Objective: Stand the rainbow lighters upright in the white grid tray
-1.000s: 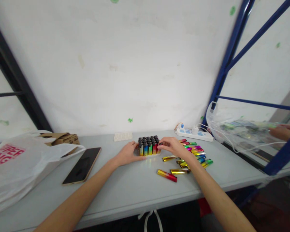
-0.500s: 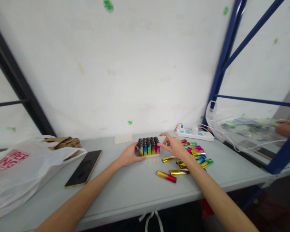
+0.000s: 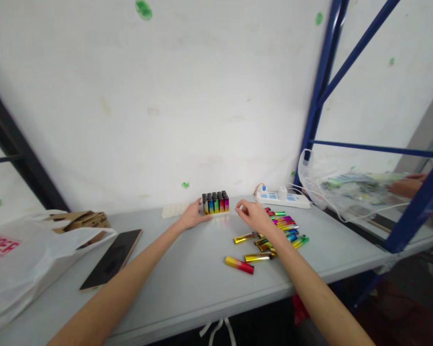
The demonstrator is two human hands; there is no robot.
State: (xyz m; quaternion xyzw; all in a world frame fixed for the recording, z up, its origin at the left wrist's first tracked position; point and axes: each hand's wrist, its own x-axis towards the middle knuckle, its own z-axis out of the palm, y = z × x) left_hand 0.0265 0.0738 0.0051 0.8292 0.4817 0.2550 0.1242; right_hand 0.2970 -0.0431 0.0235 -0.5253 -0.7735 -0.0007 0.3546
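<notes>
Upright lighters (image 3: 215, 204) with black tops and shiny rainbow-coloured bodies stand packed in rows on a pale base near the wall. My left hand (image 3: 192, 215) is closed around the left end of this block, its thumb along the front lower edge and its fingers at the side and behind. To the right of the block, apart from it, my right hand (image 3: 254, 215) hovers with its fingers curled in and no object showing in them. Beside and under my right wrist lies a pile of loose metallic lighters (image 3: 285, 221). A yellow-and-red lighter (image 3: 239, 265) lies nearer the front edge.
A white perforated tray (image 3: 173, 210) lies behind my left hand. A power strip (image 3: 283, 199) with cables sits at the back right. On the left are a dark phone (image 3: 111, 259) and a white plastic bag (image 3: 25, 274). Another person's hand (image 3: 406, 187) is beyond the blue frame (image 3: 315, 96).
The block of lighters and my left hand have moved back toward the wall. My right hand has drawn away from the block's right end, its fingers now curled. The view has shifted slightly.
</notes>
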